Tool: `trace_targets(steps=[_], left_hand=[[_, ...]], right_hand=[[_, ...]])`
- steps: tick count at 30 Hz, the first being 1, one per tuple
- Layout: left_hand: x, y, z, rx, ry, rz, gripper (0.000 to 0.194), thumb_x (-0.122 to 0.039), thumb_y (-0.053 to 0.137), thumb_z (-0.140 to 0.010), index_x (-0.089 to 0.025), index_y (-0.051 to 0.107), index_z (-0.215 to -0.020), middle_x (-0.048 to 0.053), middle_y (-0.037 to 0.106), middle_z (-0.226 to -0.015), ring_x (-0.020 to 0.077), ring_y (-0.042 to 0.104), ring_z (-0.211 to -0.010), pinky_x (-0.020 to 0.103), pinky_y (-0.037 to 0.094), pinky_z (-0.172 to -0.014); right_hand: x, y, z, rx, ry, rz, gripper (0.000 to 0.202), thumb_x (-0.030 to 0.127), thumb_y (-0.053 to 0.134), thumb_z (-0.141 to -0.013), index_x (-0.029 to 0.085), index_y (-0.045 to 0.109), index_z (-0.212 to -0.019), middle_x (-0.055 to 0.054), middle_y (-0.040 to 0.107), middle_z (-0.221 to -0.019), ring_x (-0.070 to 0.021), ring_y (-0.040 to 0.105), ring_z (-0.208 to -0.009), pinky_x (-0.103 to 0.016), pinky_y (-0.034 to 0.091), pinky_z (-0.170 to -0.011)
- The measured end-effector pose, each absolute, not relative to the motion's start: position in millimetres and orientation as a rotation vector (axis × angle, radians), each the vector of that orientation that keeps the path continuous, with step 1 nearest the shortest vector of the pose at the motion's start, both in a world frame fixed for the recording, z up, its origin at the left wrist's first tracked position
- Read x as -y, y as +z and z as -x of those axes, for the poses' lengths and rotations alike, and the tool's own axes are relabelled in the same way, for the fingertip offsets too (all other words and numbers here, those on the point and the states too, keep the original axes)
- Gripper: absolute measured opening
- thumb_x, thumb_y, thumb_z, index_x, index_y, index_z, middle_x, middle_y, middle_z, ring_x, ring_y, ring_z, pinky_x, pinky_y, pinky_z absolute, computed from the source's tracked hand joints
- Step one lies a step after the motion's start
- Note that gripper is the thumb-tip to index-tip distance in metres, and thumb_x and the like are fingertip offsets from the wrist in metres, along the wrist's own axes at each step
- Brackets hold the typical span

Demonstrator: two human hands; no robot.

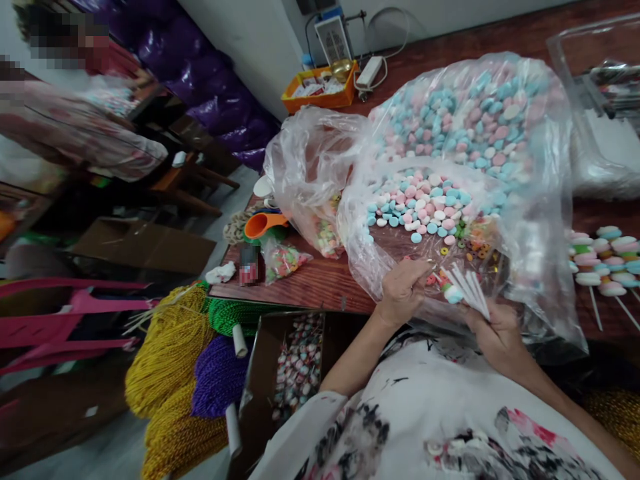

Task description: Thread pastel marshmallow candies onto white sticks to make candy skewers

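Observation:
My right hand (497, 330) is closed on a fanned bunch of white sticks (467, 290). Several small pieces, among them a blue and white candy (453, 294), sit beside the bunch, seemingly threaded on one stick. My left hand (404, 291) is pinched just left of them; what its fingertips hold is too small to make out. Beyond both hands, a large clear plastic bag (360, 263) lies open. Pink, blue and white candies (425, 203) lie in its mouth, with small coloured rings (477, 250) nearer to me.
Finished candy sticks (610, 260) lie at right. A smaller bag (320, 160), an orange scoop (265, 225) and an orange tray (320, 93) stand left and behind. Below the table edge is a box (260, 360) of candies beside yellow cord bundles (170, 353). Another person (85, 127) sits far left.

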State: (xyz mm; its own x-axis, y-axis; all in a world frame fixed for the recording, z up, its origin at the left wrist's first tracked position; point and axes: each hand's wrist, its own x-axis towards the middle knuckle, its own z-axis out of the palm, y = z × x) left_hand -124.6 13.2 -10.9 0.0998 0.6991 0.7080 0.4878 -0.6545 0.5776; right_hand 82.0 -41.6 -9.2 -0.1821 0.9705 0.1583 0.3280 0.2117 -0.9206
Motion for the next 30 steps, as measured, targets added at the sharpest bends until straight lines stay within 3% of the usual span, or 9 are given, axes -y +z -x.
trace_targets(steps=[5,8,13,19,24,27,30], left_hand=[[-22,-14,115,-1.194,1.658,-1.695,0.028,-0.026,0.071,-0.092,-0.021,0.073,-0.119,0.006,0.077,-0.101,0.014,0.073,-0.088,0.025,0.06,-0.079],[-26,-15,112,-1.141,1.59,-1.479,0.035,-0.032,0.077,-0.088,-0.022,0.073,-0.121,0.007,0.077,-0.107,0.016,0.073,-0.097,0.027,0.06,-0.087],[-16,-24,107,-1.107,1.479,-1.579,0.028,-0.031,0.069,-0.094,-0.023,0.075,-0.121,0.01,0.078,-0.118,0.0209,0.073,-0.11,0.037,0.059,-0.1],[7,-22,86,-1.072,1.295,-1.598,0.037,-0.035,0.059,-0.1,-0.02,0.068,-0.133,0.01,0.079,-0.115,0.0173,0.075,-0.095,0.03,0.062,-0.087],[-4,-18,80,-1.011,1.33,-1.457,0.031,-0.036,0.058,-0.101,-0.021,0.072,-0.126,0.009,0.077,-0.12,0.0185,0.074,-0.109,0.033,0.06,-0.097],[-18,-19,80,-0.973,1.359,-1.481,0.033,-0.034,0.062,-0.099,-0.023,0.07,-0.129,0.01,0.075,-0.126,0.0197,0.072,-0.116,0.036,0.058,-0.103],[-24,-16,76,-0.929,1.3,-1.613,0.028,-0.035,0.062,-0.099,-0.022,0.076,-0.119,0.01,0.077,-0.123,0.0208,0.072,-0.117,0.038,0.057,-0.105]], right_hand=[[37,-18,-72,1.594,1.012,1.196,0.024,0.026,0.055,-0.098,0.02,0.061,-0.076,0.005,0.046,-0.059,-0.0101,0.04,-0.052,-0.024,0.033,-0.051],[32,-21,-78,1.565,0.966,1.195,0.024,0.025,0.061,-0.095,0.019,0.058,-0.072,0.006,0.044,-0.057,-0.0087,0.038,-0.05,-0.023,0.031,-0.05],[39,-25,-82,1.514,1.045,1.187,0.031,0.023,0.061,-0.096,0.02,0.051,-0.066,0.005,0.045,-0.058,-0.0088,0.038,-0.052,-0.024,0.032,-0.051],[48,-28,-78,1.385,1.061,1.191,0.028,0.023,0.06,-0.096,0.02,0.055,-0.068,0.005,0.045,-0.058,-0.01,0.04,-0.052,-0.025,0.033,-0.052],[43,-34,-103,1.279,1.065,1.309,0.029,0.027,0.063,-0.095,0.02,0.053,-0.069,0.006,0.04,-0.058,-0.0096,0.034,-0.052,-0.025,0.028,-0.049],[44,-35,-114,1.343,1.049,1.328,0.03,0.027,0.065,-0.094,0.02,0.052,-0.068,0.005,0.042,-0.059,-0.0097,0.037,-0.054,-0.026,0.031,-0.052],[45,-34,-115,1.376,1.059,1.294,0.031,0.025,0.062,-0.095,0.02,0.05,-0.067,0.005,0.043,-0.06,-0.0094,0.038,-0.055,-0.026,0.032,-0.054]])
